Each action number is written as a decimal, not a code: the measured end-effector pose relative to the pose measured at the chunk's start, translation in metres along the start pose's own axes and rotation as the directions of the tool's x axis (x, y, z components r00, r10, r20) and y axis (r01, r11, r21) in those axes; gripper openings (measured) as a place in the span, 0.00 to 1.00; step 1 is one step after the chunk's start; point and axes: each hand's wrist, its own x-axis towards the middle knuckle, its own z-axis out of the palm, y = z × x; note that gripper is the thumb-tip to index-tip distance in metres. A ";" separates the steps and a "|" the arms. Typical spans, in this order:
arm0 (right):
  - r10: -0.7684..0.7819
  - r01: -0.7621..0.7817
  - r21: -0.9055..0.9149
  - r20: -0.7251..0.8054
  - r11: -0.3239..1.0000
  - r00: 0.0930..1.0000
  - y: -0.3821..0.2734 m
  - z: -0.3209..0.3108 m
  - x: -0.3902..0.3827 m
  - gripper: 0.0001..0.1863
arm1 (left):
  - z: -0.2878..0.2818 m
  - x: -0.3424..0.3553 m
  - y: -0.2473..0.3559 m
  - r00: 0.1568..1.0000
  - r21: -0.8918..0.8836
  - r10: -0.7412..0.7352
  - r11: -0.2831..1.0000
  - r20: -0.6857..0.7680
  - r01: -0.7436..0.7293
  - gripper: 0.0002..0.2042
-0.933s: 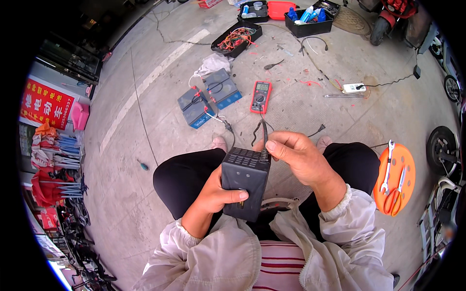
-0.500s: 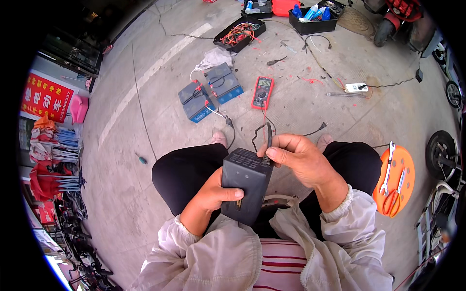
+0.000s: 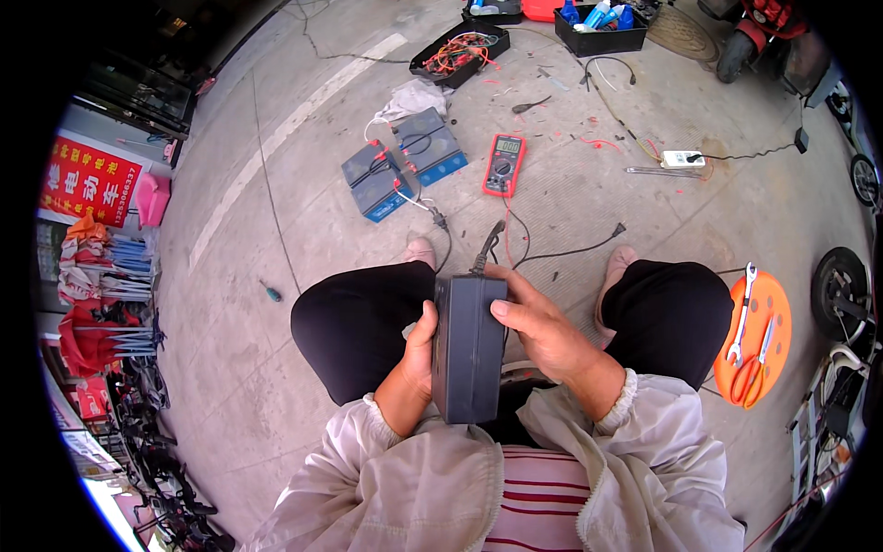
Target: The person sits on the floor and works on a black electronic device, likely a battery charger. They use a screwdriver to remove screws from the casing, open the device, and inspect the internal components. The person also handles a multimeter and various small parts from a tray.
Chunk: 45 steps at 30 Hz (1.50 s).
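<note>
Both hands grip a black rectangular device (image 3: 467, 354), held upright with its long narrow face toward me and a cord (image 3: 483, 253) rising from its top. My left hand (image 3: 418, 354) wraps its left side, thumb near the upper part. My right hand (image 3: 543, 340) holds its right side, thumb against the upper edge and fingers partly behind it. Beyond the device on the floor lie a red multimeter (image 3: 504, 166) with leads, two blue-and-grey batteries (image 3: 372, 189) (image 3: 432, 155) joined to cables, and a loose plug (image 3: 618, 230).
An orange stool (image 3: 773, 340) beside my right knee carries a wrench (image 3: 740, 322) and scissors (image 3: 750, 377). Ahead are bins (image 3: 602, 41) (image 3: 446, 69), a power strip (image 3: 683, 160) and a scooter (image 3: 763, 32). A screwdriver (image 3: 270, 291) lies left; umbrellas (image 3: 92, 331) line the left edge.
The black device has turned so its narrow face is toward me. My left thumb has moved up its side; my right fingers have shifted from the cord down onto the device.
</note>
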 end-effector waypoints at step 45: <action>-0.652 0.232 -0.948 0.034 0.220 0.757 0.013 0.020 -0.016 0.29 | 0.057 0.008 0.034 0.909 0.360 0.415 0.855 -0.041 -0.373 0.33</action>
